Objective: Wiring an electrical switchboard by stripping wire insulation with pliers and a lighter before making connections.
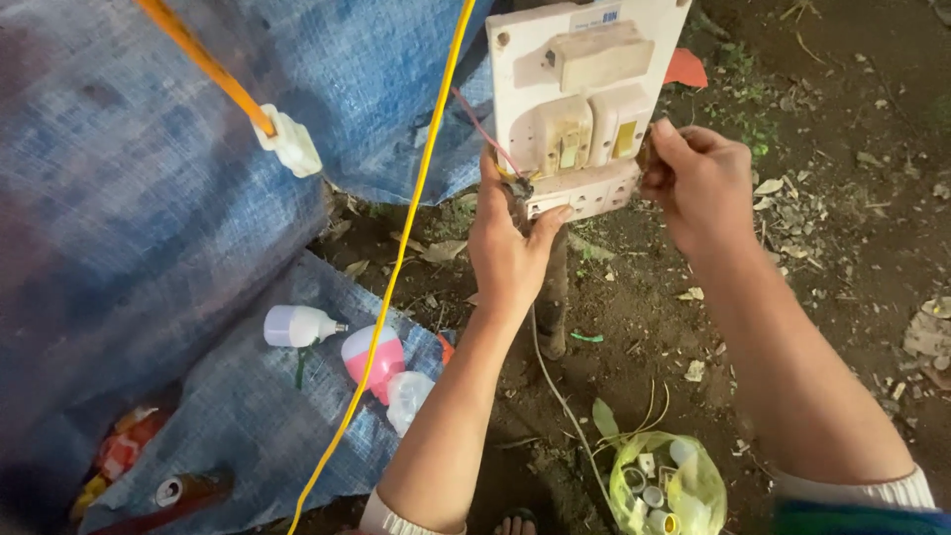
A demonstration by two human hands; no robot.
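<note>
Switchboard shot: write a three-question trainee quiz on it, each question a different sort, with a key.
1. True or false: both hands touch the white switchboard.
2. Multiple choice: which cord crosses the view from the top down to the bottom edge, passing over the pink bulb? A) red cord B) yellow cord C) black cord
3. Short answer: what lies on the dirt near the bottom edge, between the forearms?

Key
1. True: the left hand presses its thumb on the board's lower edge, and the right hand pinches at its right side.
2. B
3. A clear yellowish plastic bag of small white parts.
</note>
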